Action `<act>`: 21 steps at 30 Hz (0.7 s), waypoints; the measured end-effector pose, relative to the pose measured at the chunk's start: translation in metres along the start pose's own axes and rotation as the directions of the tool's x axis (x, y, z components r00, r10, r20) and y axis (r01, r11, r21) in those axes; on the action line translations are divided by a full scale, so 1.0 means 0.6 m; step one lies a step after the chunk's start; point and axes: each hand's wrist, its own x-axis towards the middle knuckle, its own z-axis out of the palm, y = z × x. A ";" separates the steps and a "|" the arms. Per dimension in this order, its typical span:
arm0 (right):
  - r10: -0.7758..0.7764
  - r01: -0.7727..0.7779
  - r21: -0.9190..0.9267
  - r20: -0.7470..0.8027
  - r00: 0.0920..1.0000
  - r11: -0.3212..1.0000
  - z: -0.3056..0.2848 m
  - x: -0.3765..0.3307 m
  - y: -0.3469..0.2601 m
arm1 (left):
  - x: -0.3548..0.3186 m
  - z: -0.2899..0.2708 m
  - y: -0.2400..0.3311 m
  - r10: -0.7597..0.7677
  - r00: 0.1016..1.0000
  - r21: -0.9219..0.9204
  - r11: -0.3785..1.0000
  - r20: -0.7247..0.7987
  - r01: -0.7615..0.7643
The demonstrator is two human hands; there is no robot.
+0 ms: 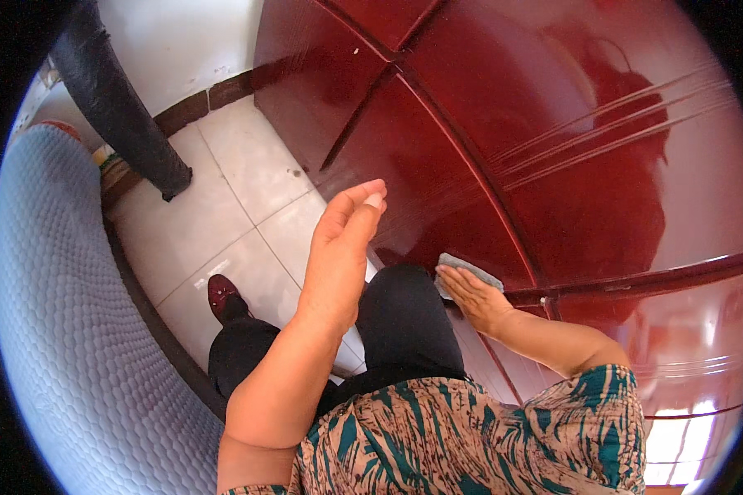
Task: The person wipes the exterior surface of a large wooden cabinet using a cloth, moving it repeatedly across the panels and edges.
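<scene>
Patterned shirt [425,425] lies nearest, behind my left hand [347,227], loosely curled, apparently empty. Red cabinet [454,157] with dark trim [652,276] stands right. My right hand [480,307], laid flat, holds a grey cloth [469,271] beneath it. Risk: trim could snag the cloth's edge, slipping it free.

Grey cloth [470,267] (cabinet [504,107] deep red)

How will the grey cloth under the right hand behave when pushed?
The grey cloth likely flexes, given its soft-looking fabric. It should slide easily, since the red panel looks glossy. The right hand, laid across it, should limit bunching.
</scene>
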 end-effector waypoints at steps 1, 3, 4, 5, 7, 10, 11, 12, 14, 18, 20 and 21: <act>0.007 -0.007 0.009 -0.001 1.000 1.000 -0.001 0.023 0.003 | 0.000 0.000 0.001 0.000 1.000 -0.018 1.000 -0.003 -0.001; 0.021 -0.022 -0.034 -0.026 0.999 0.999 -0.007 0.078 0.018 | 0.000 0.000 0.003 0.006 1.000 -0.048 0.999 -0.018 -0.007; 0.023 -0.025 -0.052 -0.039 0.999 0.998 -0.015 0.105 0.029 | -0.002 -0.002 0.008 0.005 1.000 -0.061 0.998 -0.025 -0.006; 0.020 -0.024 -0.071 -0.064 0.998 0.997 -0.023 0.129 0.043 | -0.003 -0.004 0.013 0.004 0.999 -0.073 0.997 -0.032 -0.006; 0.001 -0.007 -0.073 -0.078 0.997 0.997 -0.033 0.190 0.065 | -0.005 -0.005 0.014 0.005 0.999 -0.075 0.997 -0.039 -0.008; -0.016 0.018 0.017 -0.104 0.994 1.000 -0.034 0.274 0.077 | -0.010 -0.011 0.013 -0.022 0.999 -0.114 0.993 -0.025 0.019; -0.010 0.018 0.063 -0.114 0.993 0.998 -0.027 0.302 0.074 | -0.014 -0.012 0.013 -0.022 1.000 -0.105 0.994 -0.019 0.019; -0.003 0.017 0.110 -0.131 0.991 0.994 -0.029 0.330 0.075 | -0.015 -0.013 0.014 -0.027 0.999 -0.103 0.994 -0.025 0.025; 0.009 0.008 0.143 -0.117 0.993 0.990 -0.029 0.366 0.070 | -0.017 -0.015 0.016 -0.042 0.999 -0.099 0.994 -0.033 0.038; -0.066 0.083 0.173 -0.105 0.992 0.981 -0.003 0.396 0.026 | -0.013 -0.023 0.013 -0.097 0.994 -0.131 0.987 -0.039 0.092; -0.148 0.161 0.160 -0.093 0.985 0.974 0.031 0.401 -0.013 | -0.010 -0.022 0.014 -0.096 0.995 -0.122 0.988 -0.034 0.092; -0.207 0.219 0.174 -0.084 0.975 0.960 0.041 0.391 -0.028 | -0.009 -0.022 0.014 -0.104 0.994 -0.117 0.988 -0.032 0.099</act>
